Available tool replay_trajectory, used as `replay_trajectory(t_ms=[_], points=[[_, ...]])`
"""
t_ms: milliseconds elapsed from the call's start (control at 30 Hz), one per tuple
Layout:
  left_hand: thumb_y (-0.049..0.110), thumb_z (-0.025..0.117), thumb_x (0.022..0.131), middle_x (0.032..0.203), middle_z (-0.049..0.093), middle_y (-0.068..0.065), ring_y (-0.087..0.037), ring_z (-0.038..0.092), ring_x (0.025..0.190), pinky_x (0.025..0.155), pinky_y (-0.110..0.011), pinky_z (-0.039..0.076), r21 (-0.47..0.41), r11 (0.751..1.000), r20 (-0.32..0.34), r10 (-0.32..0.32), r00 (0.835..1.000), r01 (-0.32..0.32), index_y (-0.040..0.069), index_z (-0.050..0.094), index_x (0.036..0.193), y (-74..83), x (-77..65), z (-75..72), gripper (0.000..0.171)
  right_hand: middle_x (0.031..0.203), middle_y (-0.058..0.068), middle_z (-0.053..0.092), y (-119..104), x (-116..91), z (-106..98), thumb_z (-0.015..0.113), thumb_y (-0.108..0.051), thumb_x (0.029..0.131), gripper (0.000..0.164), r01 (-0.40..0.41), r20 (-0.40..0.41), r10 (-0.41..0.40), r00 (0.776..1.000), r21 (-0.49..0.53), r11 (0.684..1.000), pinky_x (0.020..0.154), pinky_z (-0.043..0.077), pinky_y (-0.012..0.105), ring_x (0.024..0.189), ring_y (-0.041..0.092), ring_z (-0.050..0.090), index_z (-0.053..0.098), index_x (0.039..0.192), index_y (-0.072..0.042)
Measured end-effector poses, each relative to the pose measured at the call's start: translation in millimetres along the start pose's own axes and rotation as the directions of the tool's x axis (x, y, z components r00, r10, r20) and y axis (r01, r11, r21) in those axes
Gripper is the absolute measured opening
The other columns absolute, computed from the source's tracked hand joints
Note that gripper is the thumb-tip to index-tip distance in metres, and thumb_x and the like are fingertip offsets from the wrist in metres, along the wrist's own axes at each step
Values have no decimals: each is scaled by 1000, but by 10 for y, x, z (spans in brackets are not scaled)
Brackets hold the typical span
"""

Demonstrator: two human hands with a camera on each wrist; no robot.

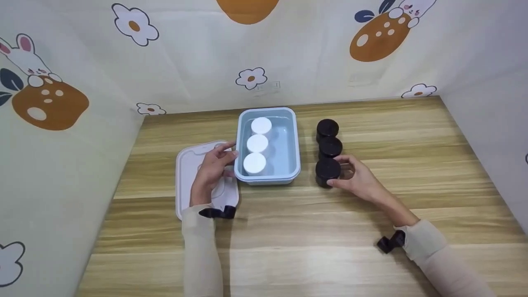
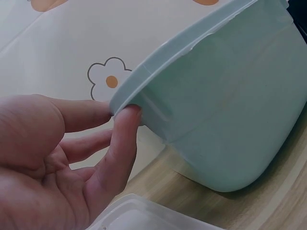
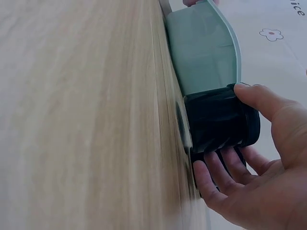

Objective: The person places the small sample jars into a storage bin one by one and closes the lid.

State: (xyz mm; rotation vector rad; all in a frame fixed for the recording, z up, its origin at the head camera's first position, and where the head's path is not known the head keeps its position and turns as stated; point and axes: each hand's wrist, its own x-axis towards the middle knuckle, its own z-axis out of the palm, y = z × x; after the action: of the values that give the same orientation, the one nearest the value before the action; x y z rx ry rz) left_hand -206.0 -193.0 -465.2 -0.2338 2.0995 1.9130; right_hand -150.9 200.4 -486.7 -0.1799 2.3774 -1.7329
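Note:
A light blue plastic container (image 1: 282,160) stands at mid-table with three white-lidded jars (image 1: 257,143) in a row along its left side. My left hand (image 1: 214,167) is at its left wall, and the left wrist view shows finger and thumb pinching the rim (image 2: 144,72). To the container's right, three black jars stand in a line. My right hand (image 1: 361,179) holds the nearest black jar (image 1: 328,171) between thumb and fingers. In the right wrist view this jar (image 3: 216,120) is upright, its base close to the table.
A whitish lid (image 1: 187,181) lies flat on the table beneath my left forearm, left of the container. Behind the held jar are the other two, a middle black jar (image 1: 330,147) and a far black jar (image 1: 327,129). A patterned curtain (image 1: 198,62) borders the wooden table (image 1: 288,239).

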Motion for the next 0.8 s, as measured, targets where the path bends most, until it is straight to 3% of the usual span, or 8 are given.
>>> replay_trajectory(t_ms=[333, 567, 800], points=[[19, 61, 101, 127, 64, -15, -16, 69, 95, 55, -25, 59, 8, 1000, -7, -20, 1000, 20, 16, 51, 146, 14, -14, -8, 47, 134, 20, 58, -208, -8, -10, 83, -9, 80, 69, -10, -21, 10, 1000, -8, 1000, 87, 55, 19, 107, 22, 63, 44, 136, 0], [16, 60, 101, 114, 65, -8, -12, 69, 87, 51, -22, 57, -25, 1000, 1, 3, 1000, -3, 11, 49, 147, 13, -23, -16, 48, 129, 13, 59, -475, 96, -7, 82, -5, 80, 66, 86, -22, -86, 996, -10, 996, 94, 54, 30, 107, 13, 59, 43, 134, 0], [15, 60, 101, 112, 66, -7, -12, 70, 87, 52, -22, 57, -28, 1000, 6, 10, 1000, -10, 10, 49, 147, 7, -17, -3, 48, 136, 17, 56, -680, 267, 5, 80, 1, 81, 70, 188, 30, -188, 982, -7, 982, 92, 53, 25, 107, 8, 58, 46, 141, 0]])
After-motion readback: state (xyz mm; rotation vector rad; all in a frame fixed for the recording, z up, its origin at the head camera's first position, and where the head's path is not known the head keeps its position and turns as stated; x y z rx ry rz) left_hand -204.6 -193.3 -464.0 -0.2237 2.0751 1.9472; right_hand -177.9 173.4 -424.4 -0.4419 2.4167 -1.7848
